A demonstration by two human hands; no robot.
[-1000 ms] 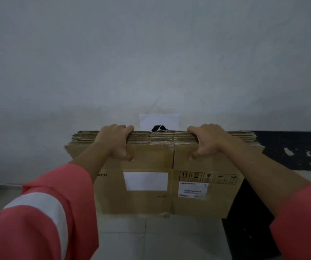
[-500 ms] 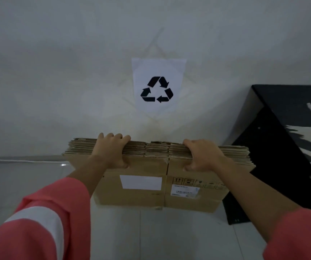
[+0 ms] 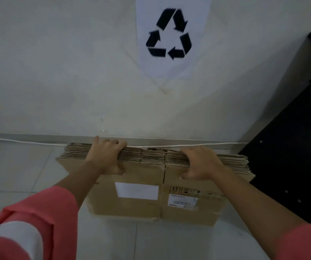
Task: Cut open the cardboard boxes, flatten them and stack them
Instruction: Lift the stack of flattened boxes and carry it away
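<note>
A thick bundle of flattened cardboard boxes [image 3: 143,205] stands on edge in front of me, low over the tiled floor near the wall. My left hand [image 3: 105,156] grips its top edge left of the middle, fingers over the far side and thumb on the near face. My right hand [image 3: 199,163] grips the top edge right of the middle in the same way. The nearest sheet carries a blank white label and a printed shipping label. I cannot tell whether the bundle's lower edge touches the floor.
A white wall with a paper recycling sign [image 3: 169,34] rises behind the bundle. A white cable [image 3: 28,142] runs along the skirting. A black object [image 3: 297,147] leans at the right, close to the bundle's right end. Pale floor tiles [image 3: 15,166] lie to the left.
The bundle has come down towards the floor and closer to the wall, both hands keeping their grip. The view has tilted down, so the recycling sign now sits at the top.
</note>
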